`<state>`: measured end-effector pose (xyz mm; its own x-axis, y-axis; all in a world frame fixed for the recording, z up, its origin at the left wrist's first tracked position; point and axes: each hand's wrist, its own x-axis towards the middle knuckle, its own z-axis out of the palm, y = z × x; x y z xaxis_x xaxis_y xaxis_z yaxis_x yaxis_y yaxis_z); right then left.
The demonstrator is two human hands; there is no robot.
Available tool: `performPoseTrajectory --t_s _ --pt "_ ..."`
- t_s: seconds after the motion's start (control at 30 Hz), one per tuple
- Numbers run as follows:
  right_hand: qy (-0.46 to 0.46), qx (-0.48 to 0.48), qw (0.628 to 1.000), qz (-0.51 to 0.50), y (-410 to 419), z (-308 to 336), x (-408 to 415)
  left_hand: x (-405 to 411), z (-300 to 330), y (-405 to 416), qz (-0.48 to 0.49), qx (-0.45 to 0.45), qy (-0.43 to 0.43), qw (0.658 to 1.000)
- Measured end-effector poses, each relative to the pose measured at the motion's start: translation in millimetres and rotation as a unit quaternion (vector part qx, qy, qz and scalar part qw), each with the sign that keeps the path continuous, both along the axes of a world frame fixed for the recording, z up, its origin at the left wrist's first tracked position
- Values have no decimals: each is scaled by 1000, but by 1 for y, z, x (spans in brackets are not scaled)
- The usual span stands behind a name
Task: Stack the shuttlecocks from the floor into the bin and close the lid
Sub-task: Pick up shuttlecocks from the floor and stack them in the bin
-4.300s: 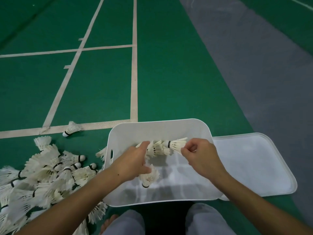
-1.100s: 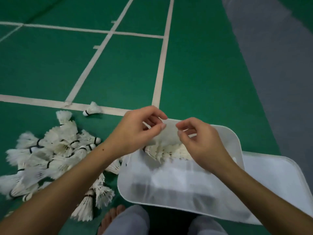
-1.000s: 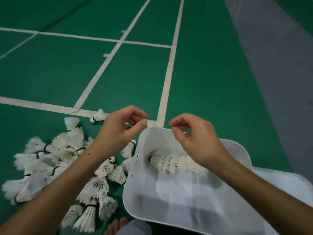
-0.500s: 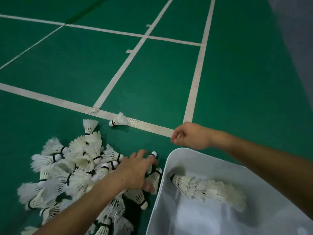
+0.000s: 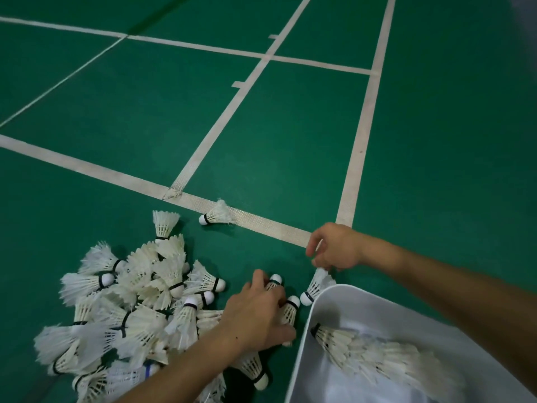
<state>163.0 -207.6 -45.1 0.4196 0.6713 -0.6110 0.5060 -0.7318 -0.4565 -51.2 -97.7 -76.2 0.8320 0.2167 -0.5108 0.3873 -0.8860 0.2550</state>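
Shuttlecocks [image 5: 139, 309], white-feathered with black-banded cork tips, heaped on the green court floor [image 5: 290, 126]. My left hand [image 5: 255, 315] grips two; my right hand [image 5: 334, 247] pinches one's feathers beside the white bin [image 5: 305, 344], where a nested row [image 5: 374, 353] lies.

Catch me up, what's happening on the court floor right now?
A person is gathering shuttlecocks into a white bin. The left hand grips shuttlecocks at the edge of the pile on the green floor. The right hand pinches the feathers of a single shuttlecock beside the bin's rim. One nested stack already lies in the bin. A stray shuttlecock sits on the white line.
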Motion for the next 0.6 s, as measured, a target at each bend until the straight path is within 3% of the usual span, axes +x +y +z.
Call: performPoseTrajectory --t_s 0.13,0.27,0.43,0.6 --pt "6 -56 998 -1 -17 -17 -2 3 6 16 65 -41 -22 997" --pt "36 -28 999 -25 -17 -17 -16 6 14 22 107 -77 -46 990" --pt "23 118 985 -127 -25 21 -13 18 46 20 152 -129 -154 968" --pt "-24 276 929 -246 -65 90 -30 30 113 -5 153 -174 -297 926"
